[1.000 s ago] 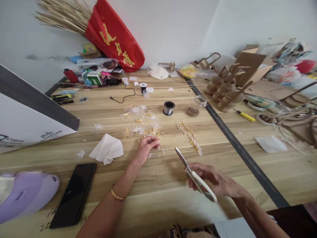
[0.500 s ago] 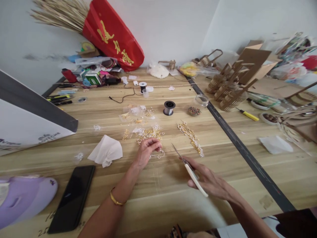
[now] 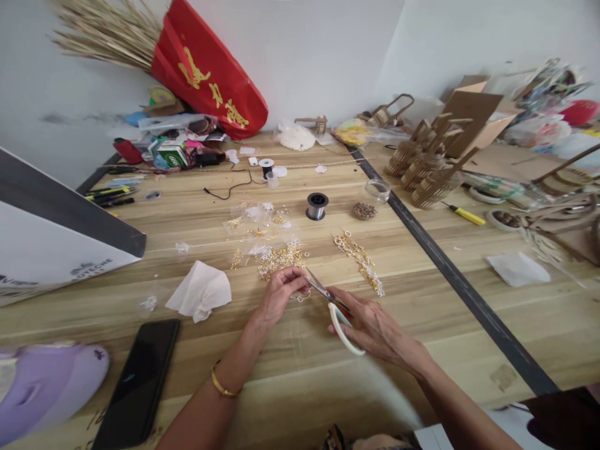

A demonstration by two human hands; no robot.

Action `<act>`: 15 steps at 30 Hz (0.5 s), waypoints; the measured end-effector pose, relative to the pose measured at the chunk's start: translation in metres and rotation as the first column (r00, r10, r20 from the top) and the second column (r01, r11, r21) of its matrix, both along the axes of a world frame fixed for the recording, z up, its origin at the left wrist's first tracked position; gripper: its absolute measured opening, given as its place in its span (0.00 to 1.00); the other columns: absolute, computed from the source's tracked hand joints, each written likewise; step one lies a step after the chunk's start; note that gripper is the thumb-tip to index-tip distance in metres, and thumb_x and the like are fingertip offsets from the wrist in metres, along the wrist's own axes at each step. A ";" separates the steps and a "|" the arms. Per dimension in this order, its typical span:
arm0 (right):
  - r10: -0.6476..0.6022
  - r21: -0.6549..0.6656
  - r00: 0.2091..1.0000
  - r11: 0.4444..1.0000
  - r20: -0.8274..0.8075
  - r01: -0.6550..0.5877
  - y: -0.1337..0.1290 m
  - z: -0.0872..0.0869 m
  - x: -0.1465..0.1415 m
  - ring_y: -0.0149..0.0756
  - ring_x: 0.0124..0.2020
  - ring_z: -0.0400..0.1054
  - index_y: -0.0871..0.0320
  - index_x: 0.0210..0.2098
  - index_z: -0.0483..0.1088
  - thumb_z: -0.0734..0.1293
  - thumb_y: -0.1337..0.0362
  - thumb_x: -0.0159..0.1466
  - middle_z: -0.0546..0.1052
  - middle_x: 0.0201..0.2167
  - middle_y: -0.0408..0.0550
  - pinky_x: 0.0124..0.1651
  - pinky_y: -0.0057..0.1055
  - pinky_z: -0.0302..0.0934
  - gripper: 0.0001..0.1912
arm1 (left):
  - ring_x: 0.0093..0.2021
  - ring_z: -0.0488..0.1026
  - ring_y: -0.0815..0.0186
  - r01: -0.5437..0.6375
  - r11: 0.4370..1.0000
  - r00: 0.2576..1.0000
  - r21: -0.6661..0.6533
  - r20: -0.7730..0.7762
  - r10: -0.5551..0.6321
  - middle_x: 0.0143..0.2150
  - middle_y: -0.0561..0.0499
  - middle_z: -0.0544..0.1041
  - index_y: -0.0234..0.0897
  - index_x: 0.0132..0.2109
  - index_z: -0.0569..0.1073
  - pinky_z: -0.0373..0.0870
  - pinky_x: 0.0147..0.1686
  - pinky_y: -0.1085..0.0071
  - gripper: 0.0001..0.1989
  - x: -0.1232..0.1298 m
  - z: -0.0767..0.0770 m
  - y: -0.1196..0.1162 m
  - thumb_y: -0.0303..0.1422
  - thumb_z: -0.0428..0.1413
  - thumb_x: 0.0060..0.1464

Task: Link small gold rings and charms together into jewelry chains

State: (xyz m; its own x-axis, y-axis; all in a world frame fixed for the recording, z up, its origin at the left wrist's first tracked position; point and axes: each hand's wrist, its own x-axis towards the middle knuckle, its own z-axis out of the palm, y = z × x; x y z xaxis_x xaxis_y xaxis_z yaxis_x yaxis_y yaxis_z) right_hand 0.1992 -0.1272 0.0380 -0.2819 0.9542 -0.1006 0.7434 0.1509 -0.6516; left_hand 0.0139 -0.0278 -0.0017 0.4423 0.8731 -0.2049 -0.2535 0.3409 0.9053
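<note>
My left hand (image 3: 280, 297) is closed in a pinch on a small chain (image 3: 300, 298) with little rings, part of which hangs below the fingertips. My right hand (image 3: 375, 325) grips white-handled scissors (image 3: 336, 315). The scissors' blades are parted, and their tips reach close to my left fingertips; whether they touch the chain I cannot tell. Just beyond my left hand lies a pile of gold and silver jewellery findings (image 3: 281, 258). To the right of it, a bundle of gold and silver chain pieces (image 3: 359, 259) stretches across the wood.
Behind the findings stand a wire spool (image 3: 317, 206) and a bag of mixed beads (image 3: 364, 211). A crumpled tissue (image 3: 201, 290) and a black phone (image 3: 138, 381) lie left. Small woven baskets (image 3: 429, 169) and a yellow-handled tool (image 3: 469, 215) are at right.
My right hand has brought the scissors left and forward to my left fingertips, and the blades have spread apart. My left hand keeps its pinch. The view has shifted slightly.
</note>
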 end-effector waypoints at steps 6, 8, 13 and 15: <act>0.018 0.039 0.999 0.999 0.035 -0.019 0.000 -0.002 0.001 0.33 0.28 0.67 0.54 0.58 0.54 0.61 0.61 0.63 0.73 0.31 0.44 0.33 0.27 0.58 0.24 | 0.25 0.69 0.72 0.060 0.997 0.997 0.049 -0.048 -0.057 0.25 0.52 0.75 0.32 0.30 0.75 0.67 0.29 0.75 0.06 0.000 -0.005 -0.002 0.31 0.61 0.44; 0.023 0.045 0.998 0.999 0.066 -0.026 -0.001 -0.004 0.001 0.33 0.28 0.68 0.54 0.58 0.54 0.60 0.61 0.63 0.73 0.31 0.44 0.33 0.27 0.57 0.23 | 0.25 0.69 0.72 0.086 0.995 0.995 0.056 -0.059 -0.082 0.25 0.51 0.74 0.32 0.31 0.74 0.67 0.29 0.74 0.06 0.000 -0.006 -0.002 0.32 0.61 0.45; 0.017 0.039 0.996 0.999 0.089 -0.021 -0.002 -0.006 0.001 0.33 0.29 0.69 0.53 0.56 0.55 0.58 0.63 0.64 0.73 0.32 0.45 0.33 0.26 0.57 0.21 | 0.26 0.69 0.71 0.131 0.986 0.989 0.102 -0.079 -0.123 0.25 0.51 0.74 0.31 0.31 0.74 0.65 0.29 0.75 0.06 0.000 -0.006 -0.002 0.31 0.59 0.46; 0.018 0.037 0.996 0.999 0.091 -0.022 -0.002 -0.008 0.002 0.33 0.29 0.69 0.54 0.56 0.56 0.58 0.63 0.64 0.74 0.32 0.46 0.33 0.26 0.58 0.20 | 0.25 0.69 0.71 0.147 0.982 0.986 0.120 -0.096 -0.136 0.24 0.51 0.74 0.31 0.31 0.75 0.65 0.28 0.75 0.06 0.001 -0.005 -0.003 0.31 0.59 0.46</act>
